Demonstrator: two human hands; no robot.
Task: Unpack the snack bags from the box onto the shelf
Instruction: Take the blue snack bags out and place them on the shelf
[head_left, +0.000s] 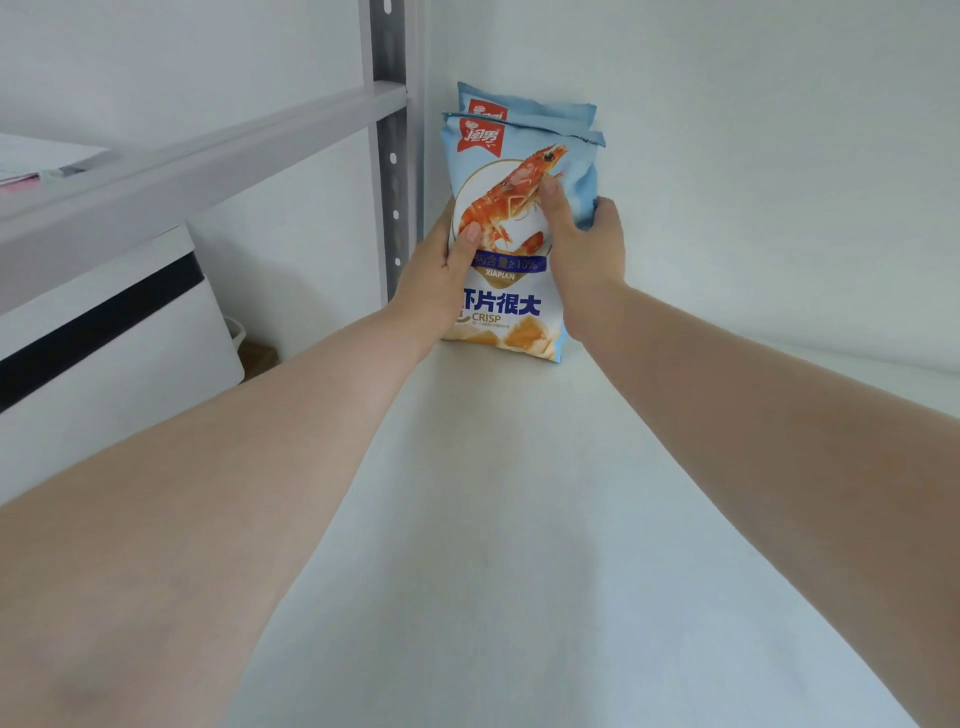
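Observation:
Two light-blue snack bags with a red prawn picture stand upright at the back left corner of the white shelf (519, 519). The front snack bag (511, 306) hides most of the rear snack bag (540, 111), whose top shows above it. My left hand (441, 270) grips the front bag's left edge with the thumb on its face. My right hand (587, 244) grips its right edge, thumb on the prawn picture and fingers behind. The box is not in view.
A grey perforated shelf post (392, 156) rises just left of the bags, with a grey crossbeam (208, 161) running left from it. A white appliance with a black stripe (104, 332) stands lower left. White walls close the back and the right.

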